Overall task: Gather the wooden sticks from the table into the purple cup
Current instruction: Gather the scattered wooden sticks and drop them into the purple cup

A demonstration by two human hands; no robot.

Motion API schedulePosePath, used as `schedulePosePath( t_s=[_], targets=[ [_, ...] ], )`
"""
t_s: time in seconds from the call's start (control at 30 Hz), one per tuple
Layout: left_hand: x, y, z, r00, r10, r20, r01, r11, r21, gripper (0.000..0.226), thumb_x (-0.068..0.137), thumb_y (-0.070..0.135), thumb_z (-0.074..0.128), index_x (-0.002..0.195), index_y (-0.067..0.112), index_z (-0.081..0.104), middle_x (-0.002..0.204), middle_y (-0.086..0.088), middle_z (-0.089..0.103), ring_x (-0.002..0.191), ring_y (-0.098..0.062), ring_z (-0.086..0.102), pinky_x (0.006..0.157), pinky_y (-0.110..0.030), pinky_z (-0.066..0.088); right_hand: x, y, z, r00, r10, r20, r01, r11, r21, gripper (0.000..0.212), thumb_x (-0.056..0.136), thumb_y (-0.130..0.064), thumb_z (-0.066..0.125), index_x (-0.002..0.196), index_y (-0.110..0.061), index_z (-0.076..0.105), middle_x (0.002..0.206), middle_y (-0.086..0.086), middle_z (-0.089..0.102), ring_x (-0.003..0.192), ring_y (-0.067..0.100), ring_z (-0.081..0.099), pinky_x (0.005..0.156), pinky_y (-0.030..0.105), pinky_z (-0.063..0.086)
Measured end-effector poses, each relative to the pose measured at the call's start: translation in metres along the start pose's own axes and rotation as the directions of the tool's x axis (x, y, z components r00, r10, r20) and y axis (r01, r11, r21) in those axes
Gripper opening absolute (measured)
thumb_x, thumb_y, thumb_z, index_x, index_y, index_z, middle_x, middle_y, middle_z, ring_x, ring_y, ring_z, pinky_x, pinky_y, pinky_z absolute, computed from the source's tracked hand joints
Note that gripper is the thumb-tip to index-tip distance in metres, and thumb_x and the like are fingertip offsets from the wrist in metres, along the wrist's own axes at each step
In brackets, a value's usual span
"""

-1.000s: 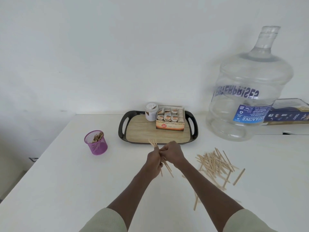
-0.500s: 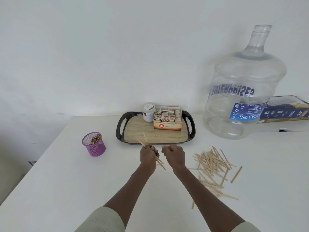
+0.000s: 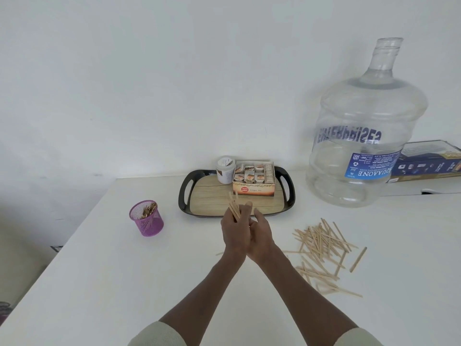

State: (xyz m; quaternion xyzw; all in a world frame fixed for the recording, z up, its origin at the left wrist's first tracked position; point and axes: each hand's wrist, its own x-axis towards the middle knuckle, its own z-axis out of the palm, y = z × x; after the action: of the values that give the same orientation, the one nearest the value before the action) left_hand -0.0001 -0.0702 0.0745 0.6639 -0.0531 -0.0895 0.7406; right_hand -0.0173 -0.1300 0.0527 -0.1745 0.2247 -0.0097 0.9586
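With the left hand gripping a small bundle of thin wooden sticks and the right hand loosely open against it, best square their ends before carrying them to the purple mesh cup near the surface's left edge.

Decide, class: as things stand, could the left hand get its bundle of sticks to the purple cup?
Probably yes: the left hand grips the sticks, and only bare table lies between it and the open-topped purple cup.

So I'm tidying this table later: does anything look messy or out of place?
Yes: loose wooden sticks lie scattered criss-cross on the table to the person's right, far from the purple cup. The left hand holds a small bundle.
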Motion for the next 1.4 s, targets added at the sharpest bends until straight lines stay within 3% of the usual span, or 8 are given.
schedulePosePath(
  t_s=[0.23, 0.43, 0.67, 0.8, 0.97, 1.13, 1.23, 1.4],
  targets=[
    [0.003, 0.012, -0.008, 0.991, -0.097, -0.09, 0.088, 0.99, -0.107, 0.042, 0.082, 0.041, 0.062, 0.059, 0.011, 0.043, 0.055, -0.007, 0.039, 0.06, -0.025, 0.044, 0.066, -0.04, 0.044, -0.002, 0.009, 0.009, 1.0, -0.013, 0.011, 0.014, 0.999, -0.04, 0.063, 0.101, -0.052, 0.032, 0.119, -0.003, 0.068, 0.119, 0.016, 0.069, 0.104, 0.03, 0.069, 0.091, 0.041, 0.051],
    [-0.001, 0.013, -0.014, 0.998, -0.06, -0.034, 0.058, 0.996, -0.068, 0.036, 0.088, 0.031, 0.066, 0.057, 0.014, 0.057, 0.056, -0.003, 0.057, 0.058, -0.016, 0.055, 0.072, -0.038, 0.05, -0.001, 0.02, 0.013, 1.0, -0.028, 0.0, 0.028, 1.0, -0.008, 0.054, 0.099, -0.052, 0.035, 0.104, -0.008, 0.065, 0.097, 0.014, 0.072, 0.088, 0.029, 0.073, 0.082, 0.039, 0.052],
    [0.004, 0.009, -0.028, 0.968, -0.232, -0.096, 0.219, 0.968, -0.126, 0.041, 0.078, 0.044, 0.069, 0.064, 0.009, 0.053, 0.056, -0.011, 0.052, 0.053, -0.022, 0.052, 0.062, -0.036, 0.051, 0.005, 0.029, 0.018, 0.999, -0.006, -0.033, 0.0, 0.984, -0.178, 0.066, 0.098, -0.053, 0.04, 0.13, 0.001, 0.06, 0.124, 0.018, 0.059, 0.125, 0.032, 0.057, 0.112, 0.04, 0.04],
    [0.004, 0.011, -0.034, 0.956, -0.274, -0.1, 0.256, 0.952, -0.165, 0.043, 0.083, 0.039, 0.067, 0.061, 0.009, 0.047, 0.049, -0.007, 0.046, 0.041, -0.018, 0.043, 0.046, -0.026, 0.042, 0.005, 0.033, 0.023, 0.995, -0.032, -0.095, 0.008, 0.971, -0.237, 0.063, 0.097, -0.052, 0.043, 0.122, 0.002, 0.064, 0.119, 0.02, 0.06, 0.112, 0.031, 0.058, 0.108, 0.039, 0.041],
    [0.012, 0.014, -0.042, 0.959, -0.263, -0.106, 0.249, 0.96, -0.127, 0.035, 0.079, 0.035, 0.068, 0.065, 0.01, 0.047, 0.049, -0.012, 0.054, 0.049, -0.026, 0.055, 0.056, -0.034, 0.046, 0.006, 0.037, 0.02, 0.977, -0.149, -0.155, 0.081, 0.924, -0.374, 0.049, 0.101, -0.038, 0.044, 0.105, 0.004, 0.068, 0.107, 0.022, 0.065, 0.099, 0.03, 0.059, 0.093, 0.041, 0.049],
    [0.015, 0.012, -0.058, 0.993, -0.044, -0.113, 0.053, 0.995, 0.085, 0.039, 0.083, 0.013, 0.065, 0.056, 0.013, 0.037, 0.049, 0.002, 0.037, 0.048, -0.012, 0.035, 0.047, -0.027, 0.034, 0.003, 0.028, 0.033, 0.901, -0.435, 0.006, 0.305, 0.621, -0.722, 0.039, 0.097, -0.033, 0.055, 0.092, 0.001, 0.074, 0.094, 0.022, 0.073, 0.089, 0.029, 0.069, 0.09, 0.046, 0.055],
    [0.019, 0.007, -0.07, 0.993, 0.034, -0.113, -0.01, 0.979, 0.202, 0.038, 0.083, 0.011, 0.064, 0.059, 0.009, 0.035, 0.052, 0.001, 0.027, 0.048, -0.011, 0.022, 0.045, -0.027, 0.024, -0.001, 0.014, 0.061, 0.804, -0.55, 0.226, 0.403, 0.224, -0.887, 0.031, 0.094, -0.03, 0.061, 0.085, -0.004, 0.075, 0.083, 0.011, 0.074, 0.077, 0.015, 0.066, 0.08, 0.034, 0.054],
    [0.027, -0.001, -0.086, 0.991, 0.096, -0.094, -0.066, 0.957, 0.282, 0.04, 0.084, 0.009, 0.061, 0.055, 0.002, 0.035, 0.048, -0.002, 0.033, 0.047, -0.012, 0.024, 0.044, -0.025, 0.023, -0.011, 0.007, 0.103, 0.838, -0.265, 0.476, 0.386, -0.327, -0.862, 0.028, 0.092, -0.031, 0.066, 0.113, -0.014, 0.072, 0.102, -0.002, 0.075, 0.09, 0.007, 0.066, 0.071, 0.009, 0.046]
  ],
)
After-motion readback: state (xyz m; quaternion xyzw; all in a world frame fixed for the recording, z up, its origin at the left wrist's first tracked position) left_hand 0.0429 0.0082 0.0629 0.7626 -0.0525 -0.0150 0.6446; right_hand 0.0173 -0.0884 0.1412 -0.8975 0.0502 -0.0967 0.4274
